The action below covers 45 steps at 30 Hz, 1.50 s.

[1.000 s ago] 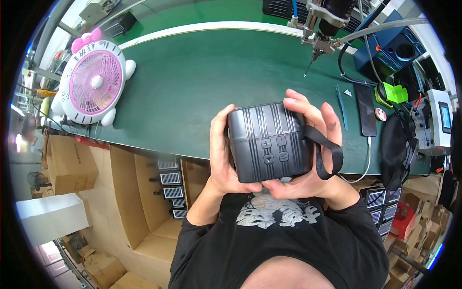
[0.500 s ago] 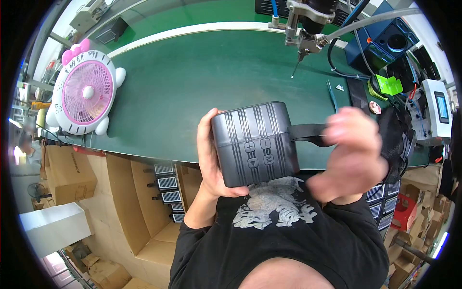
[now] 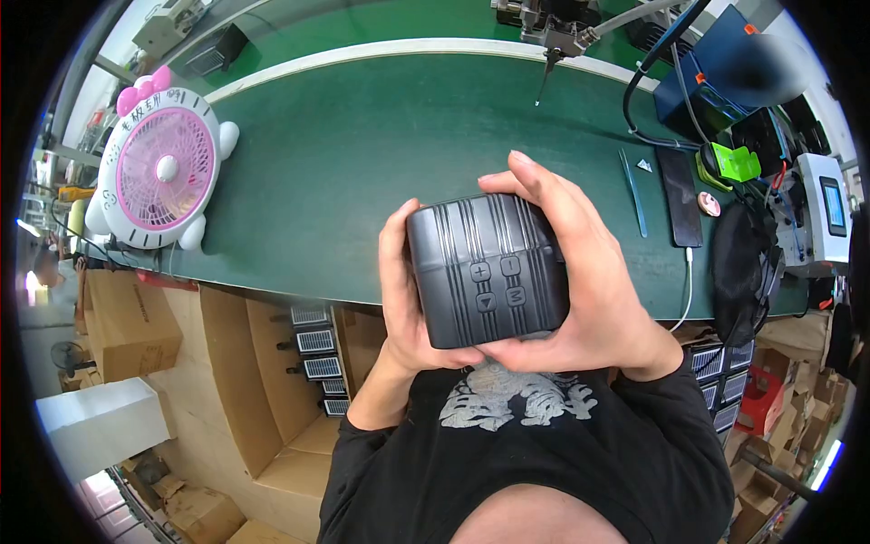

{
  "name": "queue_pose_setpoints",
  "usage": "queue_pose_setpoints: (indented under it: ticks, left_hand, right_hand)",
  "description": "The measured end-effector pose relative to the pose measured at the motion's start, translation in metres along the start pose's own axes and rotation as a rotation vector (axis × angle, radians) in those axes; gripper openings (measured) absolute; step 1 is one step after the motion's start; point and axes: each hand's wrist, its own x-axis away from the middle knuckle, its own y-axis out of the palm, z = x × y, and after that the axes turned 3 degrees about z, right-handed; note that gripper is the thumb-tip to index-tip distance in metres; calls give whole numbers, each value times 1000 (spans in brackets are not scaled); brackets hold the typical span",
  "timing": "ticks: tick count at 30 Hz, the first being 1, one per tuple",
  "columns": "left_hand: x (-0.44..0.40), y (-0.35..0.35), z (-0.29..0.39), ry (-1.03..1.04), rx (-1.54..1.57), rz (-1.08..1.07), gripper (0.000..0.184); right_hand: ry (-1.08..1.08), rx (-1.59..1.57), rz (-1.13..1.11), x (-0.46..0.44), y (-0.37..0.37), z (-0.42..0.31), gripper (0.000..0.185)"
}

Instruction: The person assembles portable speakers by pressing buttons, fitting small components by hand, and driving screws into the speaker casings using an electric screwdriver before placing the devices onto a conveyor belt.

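Black speaker (image 3: 488, 272), gripped between left hand (image 3: 403, 299) and right hand (image 3: 584, 272), fingers spread along sides.

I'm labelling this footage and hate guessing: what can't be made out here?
All in the head view:
- black box: right side, behind the right hand
- needle tool: top, cut off by the upper edge
- blue box: front, partly blurred
- screen: reading too small

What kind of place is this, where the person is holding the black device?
It is probably a small electronics workshop or assembly station: a green-topped workbench, a needle-tipped metal fixture above it, and an open cardboard box beside it holding several similar panelled units.
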Motion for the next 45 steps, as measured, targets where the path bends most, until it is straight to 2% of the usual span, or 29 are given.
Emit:
queue_pose_setpoints:
  ticks: [1,5,8,9,11,12,13,16,19,24,26,27,30,37,40,42,44,45]
  left_hand:
    - [1,1,2,-58,27,17,145]
    - [0,0,6,-50,-10,30,145]
    - [-7,-12,0,63,-170,-18,134]
    - [-15,-16,-4,343,-308,-11,125]
    - [-22,-8,-3,716,-410,104,81]
    - [-22,-10,5,713,-406,99,81]
    - [-20,-18,15,746,-566,-11,67]
    - [-16,-18,22,738,-742,-106,36]
    - [-18,-16,20,763,-696,-121,36]
    - [-24,-17,23,816,-768,-181,38]
    - [-28,-16,19,685,-567,-253,43]
    - [-29,-17,14,695,-517,-235,48]
    - [-28,-18,17,684,-591,-235,49]
    - [-29,-15,19,643,-584,-221,53]
    - [-31,-13,18,591,-524,-222,54]
    - [-31,-15,14,624,-527,-269,61]
    - [-27,-8,9,578,-416,-157,75]
    - [-27,-9,8,580,-419,-170,85]
  right_hand:
    - [26,-17,47,1,4,-1,106]
    - [-25,-81,146,9,13,11,101]
    - [-249,-138,164,11,10,34,84]
    - [-279,-210,151,12,9,39,73]
    - [-292,-308,138,14,10,43,48]
    - [-287,-305,142,15,10,43,48]
    - [-301,-294,146,15,10,43,44]
    - [-323,-295,172,15,13,44,36]
    - [-333,-274,176,16,14,45,35]
    - [-362,-236,196,18,16,47,45]
    - [-353,-213,189,16,14,47,46]
    - [-344,-201,185,15,13,47,47]
    - [-363,-111,173,14,11,46,48]
    - [-385,-118,186,15,11,47,50]
    - [-368,-97,148,17,13,49,58]
    - [-331,-198,199,22,17,54,69]
    - [-276,-286,200,28,19,58,81]
    - [-234,-343,184,31,19,60,89]
